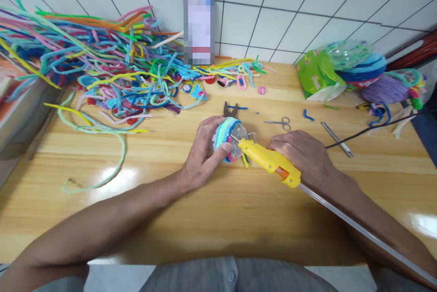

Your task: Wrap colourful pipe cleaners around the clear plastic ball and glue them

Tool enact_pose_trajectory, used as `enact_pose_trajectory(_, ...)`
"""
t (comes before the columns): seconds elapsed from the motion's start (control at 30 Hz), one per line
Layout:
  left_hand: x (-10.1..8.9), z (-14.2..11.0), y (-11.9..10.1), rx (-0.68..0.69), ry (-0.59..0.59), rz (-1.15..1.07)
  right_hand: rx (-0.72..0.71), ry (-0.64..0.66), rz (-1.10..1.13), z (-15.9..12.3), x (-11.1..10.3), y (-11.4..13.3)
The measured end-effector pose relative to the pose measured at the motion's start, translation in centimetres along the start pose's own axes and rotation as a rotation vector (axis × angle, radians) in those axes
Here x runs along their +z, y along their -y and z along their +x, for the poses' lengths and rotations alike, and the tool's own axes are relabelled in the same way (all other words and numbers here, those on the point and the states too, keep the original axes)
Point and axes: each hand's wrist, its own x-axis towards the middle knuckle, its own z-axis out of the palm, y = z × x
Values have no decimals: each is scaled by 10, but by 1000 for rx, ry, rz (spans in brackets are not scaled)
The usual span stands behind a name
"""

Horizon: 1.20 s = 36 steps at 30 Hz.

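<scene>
My left hand (204, 158) is closed around a clear plastic bottle piece (241, 135) wrapped with bands of blue, mint green and pink pipe cleaner. Its thumb presses near the edge of the wrapped bands. In my right hand (302, 153) is a yellow hot glue gun (268, 160), its nozzle touching or very close to the wrapped piece beside the bands. A long clear glue stick (362, 233) sticks out of the gun's back end toward the lower right. Just beyond the bottle piece lie the dark jaws of pliers (231, 109); the rest of them is hidden.
A tangled heap of pipe cleaners (112, 64) covers the back left. A phone (199, 28) leans on the tiled wall. Small scissors (280, 123), a silver pen-like tool (337, 139) and a black cord (372, 127) lie at right, near a green packet (319, 76) and a purple-wrapped bottle (385, 87).
</scene>
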Motion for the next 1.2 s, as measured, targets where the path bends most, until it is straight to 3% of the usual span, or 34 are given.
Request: enact_pose_trajectory(1.2, 1, -1, 2, 17, -16, -35, 31, 56, 104, -6, 2, 0)
